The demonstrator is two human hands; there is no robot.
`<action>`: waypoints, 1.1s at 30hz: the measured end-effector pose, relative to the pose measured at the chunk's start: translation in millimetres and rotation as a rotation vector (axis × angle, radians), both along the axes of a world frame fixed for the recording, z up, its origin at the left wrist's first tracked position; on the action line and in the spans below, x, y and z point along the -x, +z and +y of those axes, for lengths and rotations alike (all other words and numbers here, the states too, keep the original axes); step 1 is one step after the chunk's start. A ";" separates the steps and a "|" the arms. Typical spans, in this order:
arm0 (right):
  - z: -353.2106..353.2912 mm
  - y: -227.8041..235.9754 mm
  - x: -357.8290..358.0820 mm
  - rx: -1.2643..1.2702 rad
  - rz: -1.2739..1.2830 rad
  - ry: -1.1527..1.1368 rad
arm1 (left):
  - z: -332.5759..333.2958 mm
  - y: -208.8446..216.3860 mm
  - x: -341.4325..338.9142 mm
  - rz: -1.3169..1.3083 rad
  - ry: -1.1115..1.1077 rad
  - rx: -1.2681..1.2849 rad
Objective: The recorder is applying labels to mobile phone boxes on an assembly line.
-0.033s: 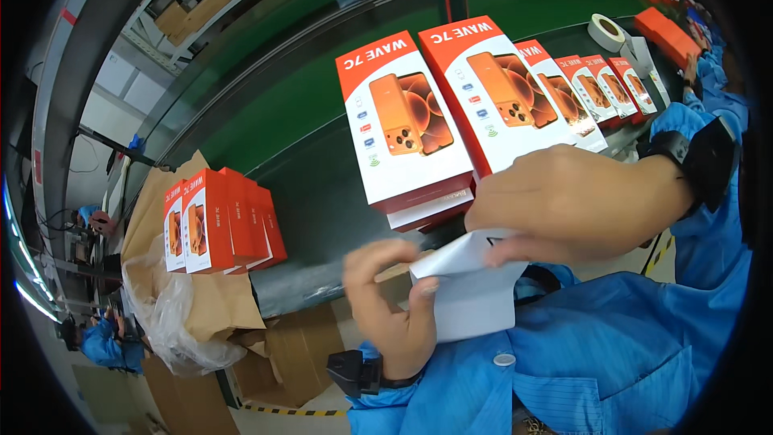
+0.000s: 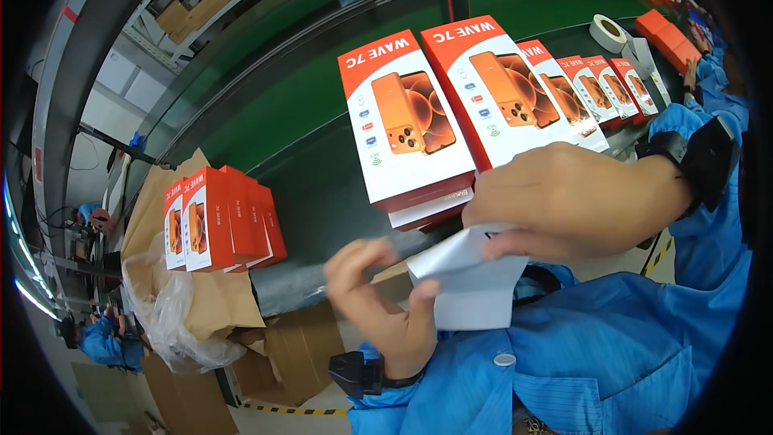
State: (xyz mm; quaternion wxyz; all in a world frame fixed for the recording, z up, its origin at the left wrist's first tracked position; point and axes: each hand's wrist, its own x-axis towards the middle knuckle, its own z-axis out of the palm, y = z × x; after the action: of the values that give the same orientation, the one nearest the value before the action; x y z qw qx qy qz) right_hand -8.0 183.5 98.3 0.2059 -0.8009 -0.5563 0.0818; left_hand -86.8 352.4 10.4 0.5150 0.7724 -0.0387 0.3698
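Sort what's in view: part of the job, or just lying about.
Likely part of the job:
folded white sheet, pinched in the right hand
left hand, thumb at its edge
red-and-white phone boxes

Apparently just lying about:
crumpled clear plastic bag
brown paper
cardboard box

Left hand [image 2: 390, 327]: curled fingers [image 2: 348, 278], thumb [image 2: 423, 302] apart; right hand [image 2: 555, 205] pinching.

There are two near hands [image 2: 555, 201], one white paper [image 2: 475, 302], one white roll [image 2: 597, 34] and six phone-picture box tops [image 2: 411, 113].
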 end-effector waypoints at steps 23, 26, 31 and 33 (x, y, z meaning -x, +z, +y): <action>36.7 -12.5 3.3 -0.016 0.156 0.053 | 11.3 7.0 23.5 0.167 -0.047 0.296; 44.7 -4.7 8.6 0.074 0.131 0.068 | 15.9 -4.3 9.4 -0.188 0.152 0.117; 40.8 -20.0 5.4 -0.041 0.054 0.049 | 11.6 7.7 13.2 0.147 -0.111 0.285; 39.4 -20.3 4.7 -0.121 0.095 0.018 | 14.5 2.0 10.6 0.078 -0.096 0.257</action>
State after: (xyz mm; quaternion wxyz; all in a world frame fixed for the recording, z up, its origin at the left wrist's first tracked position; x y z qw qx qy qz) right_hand -12.7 222.9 78.0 0.2792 -0.7772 -0.5571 0.0877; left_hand -97.4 366.9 12.3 0.6279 0.7110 -0.0080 0.3164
